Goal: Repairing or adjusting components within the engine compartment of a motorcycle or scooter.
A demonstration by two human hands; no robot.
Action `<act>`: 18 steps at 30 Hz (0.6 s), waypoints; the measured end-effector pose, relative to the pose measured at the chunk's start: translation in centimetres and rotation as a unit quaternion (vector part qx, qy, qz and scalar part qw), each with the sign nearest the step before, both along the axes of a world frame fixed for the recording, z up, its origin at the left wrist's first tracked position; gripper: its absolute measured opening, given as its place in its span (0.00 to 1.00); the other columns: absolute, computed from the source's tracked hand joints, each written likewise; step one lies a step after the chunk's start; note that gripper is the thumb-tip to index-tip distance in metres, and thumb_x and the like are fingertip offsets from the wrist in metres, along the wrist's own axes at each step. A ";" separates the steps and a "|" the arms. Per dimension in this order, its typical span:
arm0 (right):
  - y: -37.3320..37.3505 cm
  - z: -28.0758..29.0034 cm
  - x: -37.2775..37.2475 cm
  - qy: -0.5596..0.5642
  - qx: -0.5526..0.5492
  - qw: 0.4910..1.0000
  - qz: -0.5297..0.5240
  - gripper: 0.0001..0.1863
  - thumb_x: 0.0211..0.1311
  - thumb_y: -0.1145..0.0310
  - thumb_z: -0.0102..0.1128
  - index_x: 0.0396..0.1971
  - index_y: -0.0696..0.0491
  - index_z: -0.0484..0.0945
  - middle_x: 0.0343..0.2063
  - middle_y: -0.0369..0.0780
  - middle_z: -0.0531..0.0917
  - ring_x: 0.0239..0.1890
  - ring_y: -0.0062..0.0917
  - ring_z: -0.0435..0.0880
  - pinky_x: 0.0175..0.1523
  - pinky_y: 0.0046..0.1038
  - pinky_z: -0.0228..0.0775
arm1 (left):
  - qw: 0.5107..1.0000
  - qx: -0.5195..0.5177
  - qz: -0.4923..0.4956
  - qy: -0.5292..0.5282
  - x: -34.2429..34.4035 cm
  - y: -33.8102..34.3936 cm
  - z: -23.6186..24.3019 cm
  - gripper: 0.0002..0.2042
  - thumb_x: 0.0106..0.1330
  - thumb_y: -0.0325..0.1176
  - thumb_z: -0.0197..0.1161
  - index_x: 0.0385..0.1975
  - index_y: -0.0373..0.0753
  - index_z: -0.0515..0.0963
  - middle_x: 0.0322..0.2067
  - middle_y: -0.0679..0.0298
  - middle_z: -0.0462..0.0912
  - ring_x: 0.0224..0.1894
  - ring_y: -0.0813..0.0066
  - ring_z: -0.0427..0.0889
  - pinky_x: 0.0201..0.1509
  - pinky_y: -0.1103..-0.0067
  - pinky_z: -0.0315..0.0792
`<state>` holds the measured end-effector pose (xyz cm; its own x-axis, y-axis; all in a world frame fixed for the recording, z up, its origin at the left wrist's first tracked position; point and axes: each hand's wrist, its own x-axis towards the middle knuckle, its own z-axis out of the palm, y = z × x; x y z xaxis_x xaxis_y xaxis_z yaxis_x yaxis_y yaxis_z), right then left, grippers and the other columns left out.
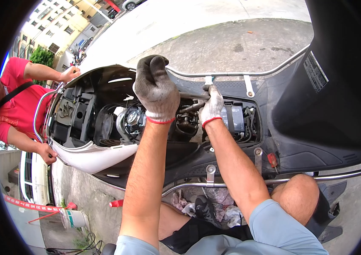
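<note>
A scooter lies across the view with its engine bay (135, 117) uncovered. My left hand (157, 89), in a grey-white work glove with a dark palm, is raised over the bay with its fingers curled closed. Whatever it holds is hidden. A straight grey metal bar (194, 96) runs from beside that hand toward my right. My right hand (212, 104), gloved too, is closed around the bar's right end. Beneath the bar, a dark hose (192, 108) reaches toward the same hand. The battery (236, 118) sits just right of it, under a black strap.
A person in a red shirt (29, 102) grips the rear rail (40, 111) at left with both hands. A red-handled screwdriver (272, 160) lies on the footboard (289, 148). Chrome side rails (240, 74) border the scooter. Rags (227, 204) and a white bucket (75, 219) are on the ground.
</note>
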<state>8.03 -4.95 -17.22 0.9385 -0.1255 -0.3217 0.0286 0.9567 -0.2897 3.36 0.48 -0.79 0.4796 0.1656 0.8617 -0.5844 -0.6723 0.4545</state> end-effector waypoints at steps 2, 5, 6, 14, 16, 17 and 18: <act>0.1 -0.2 0.1 0.010 -0.001 1.000 -0.008 0.13 0.71 0.63 0.55 0.31 0.57 0.77 0.22 0.34 0.70 0.17 0.23 0.67 0.24 0.27 0.66 | 1.000 -0.015 -0.010 0.009 0.2 0.1 -0.1 0.12 0.77 0.35 0.55 0.34 0.33 0.78 0.26 0.59 0.83 0.29 0.73 0.80 0.38 0.78 0.74; 0.1 -1.1 1.1 -0.001 -0.003 1.000 -0.011 0.13 0.70 0.62 0.56 0.33 0.57 0.77 0.28 0.38 0.73 0.25 0.27 0.73 0.28 0.29 0.69 | 1.000 -0.007 -0.015 -0.015 0.6 -0.3 0.4 0.12 0.76 0.34 0.55 0.34 0.33 0.79 0.26 0.59 0.83 0.29 0.72 0.80 0.37 0.78 0.74; 0.4 -1.1 1.4 0.025 -0.012 0.999 -0.038 0.15 0.72 0.58 0.53 0.33 0.56 0.77 0.28 0.38 0.76 0.24 0.27 0.75 0.23 0.30 0.70 | 0.999 0.031 0.005 -0.044 0.8 -0.5 0.7 0.11 0.76 0.33 0.55 0.34 0.33 0.79 0.26 0.58 0.83 0.28 0.72 0.81 0.37 0.78 0.75; 0.7 -1.7 1.4 0.020 -0.023 0.999 -0.024 0.15 0.72 0.58 0.54 0.33 0.56 0.78 0.31 0.40 0.76 0.28 0.28 0.76 0.26 0.31 0.72 | 0.998 0.039 0.014 -0.044 1.0 -0.2 0.7 0.10 0.75 0.32 0.55 0.33 0.33 0.78 0.26 0.56 0.84 0.28 0.67 0.84 0.36 0.77 0.75; 0.8 -1.5 1.5 0.049 -0.012 0.998 -0.033 0.16 0.72 0.58 0.54 0.33 0.56 0.78 0.31 0.40 0.76 0.28 0.28 0.76 0.28 0.32 0.72 | 0.998 0.040 0.017 -0.049 1.0 -0.2 0.6 0.10 0.75 0.31 0.55 0.33 0.33 0.78 0.25 0.56 0.84 0.28 0.67 0.84 0.36 0.76 0.75; 0.8 -1.7 1.7 0.039 -0.013 0.999 -0.027 0.16 0.72 0.58 0.54 0.33 0.56 0.78 0.31 0.40 0.76 0.28 0.27 0.76 0.28 0.32 0.72 | 0.997 0.042 0.019 -0.057 1.1 -0.3 0.7 0.10 0.75 0.31 0.55 0.33 0.33 0.78 0.25 0.56 0.84 0.28 0.67 0.84 0.36 0.76 0.75; 0.7 -1.9 1.9 0.029 -0.014 0.999 -0.021 0.16 0.72 0.58 0.54 0.33 0.56 0.78 0.30 0.40 0.77 0.28 0.27 0.76 0.29 0.32 0.71 | 0.997 0.041 0.018 -0.058 1.2 -0.3 0.7 0.10 0.75 0.31 0.55 0.33 0.33 0.78 0.25 0.56 0.84 0.28 0.67 0.84 0.36 0.76 0.75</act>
<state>9.93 -4.23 -19.10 0.9124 -0.1740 -0.3704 0.0515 0.9467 -0.3180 4.54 0.13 -0.11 0.3718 0.1074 0.9221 -0.6045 -0.7258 0.3283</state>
